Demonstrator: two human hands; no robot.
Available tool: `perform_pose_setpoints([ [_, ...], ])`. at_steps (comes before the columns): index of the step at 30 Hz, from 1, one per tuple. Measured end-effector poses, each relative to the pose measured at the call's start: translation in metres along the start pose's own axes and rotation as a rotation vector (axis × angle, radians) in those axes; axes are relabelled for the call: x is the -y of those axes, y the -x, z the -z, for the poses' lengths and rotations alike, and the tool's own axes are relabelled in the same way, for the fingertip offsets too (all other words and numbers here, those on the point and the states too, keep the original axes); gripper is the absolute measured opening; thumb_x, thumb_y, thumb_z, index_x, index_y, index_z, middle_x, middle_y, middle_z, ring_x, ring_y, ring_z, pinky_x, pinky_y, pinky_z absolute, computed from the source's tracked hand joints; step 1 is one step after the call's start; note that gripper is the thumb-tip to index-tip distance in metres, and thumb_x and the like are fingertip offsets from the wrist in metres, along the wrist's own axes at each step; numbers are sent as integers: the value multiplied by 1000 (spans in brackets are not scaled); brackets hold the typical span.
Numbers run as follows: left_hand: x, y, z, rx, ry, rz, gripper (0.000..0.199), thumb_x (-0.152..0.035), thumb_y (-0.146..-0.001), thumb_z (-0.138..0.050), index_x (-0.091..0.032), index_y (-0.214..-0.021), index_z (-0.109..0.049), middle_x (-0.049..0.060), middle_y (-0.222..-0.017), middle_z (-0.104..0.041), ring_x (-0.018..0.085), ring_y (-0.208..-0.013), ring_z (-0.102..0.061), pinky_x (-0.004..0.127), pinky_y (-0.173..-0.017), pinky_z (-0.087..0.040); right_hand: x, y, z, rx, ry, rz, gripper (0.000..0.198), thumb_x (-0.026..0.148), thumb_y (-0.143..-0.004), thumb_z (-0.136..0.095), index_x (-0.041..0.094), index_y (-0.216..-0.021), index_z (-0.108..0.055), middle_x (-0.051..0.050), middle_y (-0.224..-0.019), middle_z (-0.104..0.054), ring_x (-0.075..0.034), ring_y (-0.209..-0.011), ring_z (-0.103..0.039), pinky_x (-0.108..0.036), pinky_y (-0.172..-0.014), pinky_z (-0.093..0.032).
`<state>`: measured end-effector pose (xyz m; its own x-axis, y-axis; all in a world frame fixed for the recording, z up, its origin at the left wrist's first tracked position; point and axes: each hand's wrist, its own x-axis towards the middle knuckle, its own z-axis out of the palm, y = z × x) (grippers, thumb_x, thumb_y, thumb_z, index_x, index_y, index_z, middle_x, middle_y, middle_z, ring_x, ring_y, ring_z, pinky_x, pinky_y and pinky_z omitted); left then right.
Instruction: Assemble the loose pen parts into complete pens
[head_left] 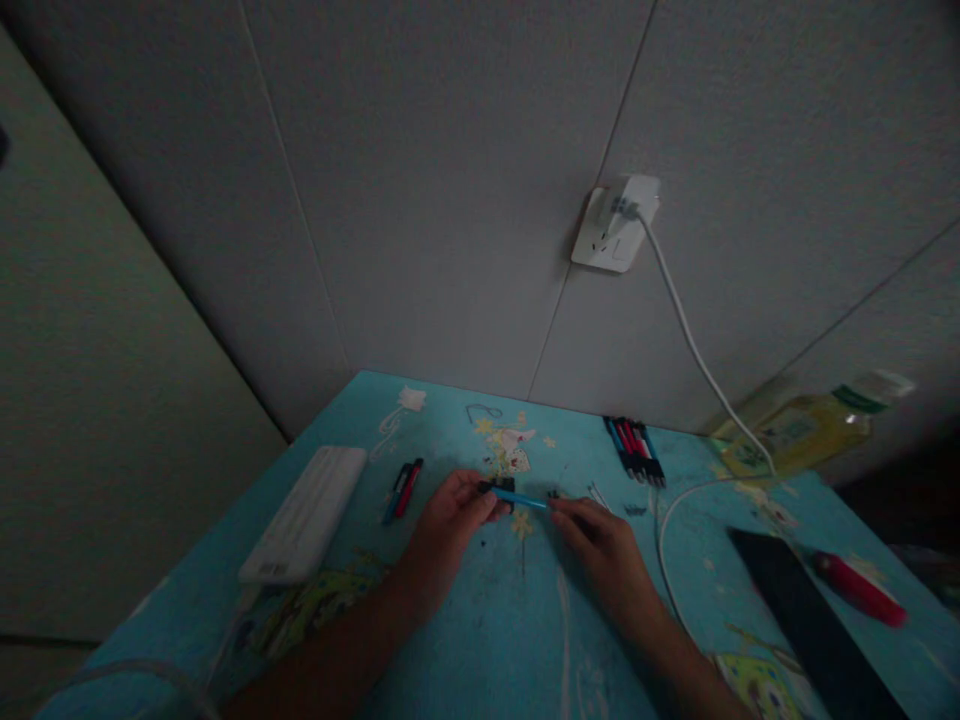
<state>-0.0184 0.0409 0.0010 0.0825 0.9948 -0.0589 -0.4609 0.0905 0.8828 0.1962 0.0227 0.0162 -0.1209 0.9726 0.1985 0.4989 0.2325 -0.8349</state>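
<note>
A slim blue pen point(521, 499) is stretched level between both hands, just above the table. My left hand point(459, 505) pinches its black left end, and my right hand point(592, 530) grips the other end with closed fingertips. Small black pieces point(507, 483) lie behind the pen, partly hidden by my left fingers. To the right of my right hand are thin pale slivers point(597, 495) and a cluster of tiny dark parts point(635, 510), too small to name. A blue pen and a red pen point(409, 488) lie side by side left of my left hand.
Several red and blue pens point(635, 450) lie in a row at the back right. A white power bank point(306, 515) is at left. A charger point(634, 200) trails a white cable point(690, 340) past a yellow bottle point(802, 435). A black strip point(814, 615) and red object point(859, 588) lie right.
</note>
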Motion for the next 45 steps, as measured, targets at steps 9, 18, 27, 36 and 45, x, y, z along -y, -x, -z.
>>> perform_pose_setpoints([
  [9, 2, 9, -4, 96, -171, 48, 16, -27, -82, -66, -18, -88, -55, 2, -83, -69, 16, -82, -68, 29, -79, -51, 16, 12, 7, 56, -100, 56, 26, 29, -94, -55, 27, -114, -71, -6, -98, -67, -19, -91, -62, -31, -82, -50],
  [18, -15, 21, -11, 209, -337, 69, 19, -29, -78, -69, -20, -84, -53, 2, -73, -70, 17, -73, -67, 28, -71, -50, 16, 15, 23, 69, -244, -35, 15, 35, -84, -69, 22, -86, -77, -2, -76, -66, -15, -73, -61, -25, -67, -46],
  [27, 4, 29, -10, 409, -314, 110, 28, -29, -80, -68, -21, -103, -54, 0, -82, -63, 18, -73, -68, 31, -70, -51, 23, 22, 25, 34, -370, -49, 31, 38, -77, -76, 25, -105, -73, -1, -81, -67, -16, -75, -62, -27, -69, -51],
  [36, -11, 25, -10, 424, -301, 28, 22, -31, -94, -53, -18, -110, -46, 6, -93, -67, 19, -88, -66, 38, -86, -49, -21, 7, 54, -144, 493, -131, 25, 36, -92, -54, 22, -103, -71, -9, -98, -72, -25, -89, -66, -36, -83, -48],
  [45, -11, 24, -7, 471, -287, -12, 20, -30, -95, -52, -18, -109, -45, 6, -92, -66, 18, -87, -65, 36, -81, -50, -30, 11, 45, -61, 867, -150, 24, 27, -95, -45, 22, -86, -68, -7, -85, -68, -21, -78, -64, -31, -71, -42],
])
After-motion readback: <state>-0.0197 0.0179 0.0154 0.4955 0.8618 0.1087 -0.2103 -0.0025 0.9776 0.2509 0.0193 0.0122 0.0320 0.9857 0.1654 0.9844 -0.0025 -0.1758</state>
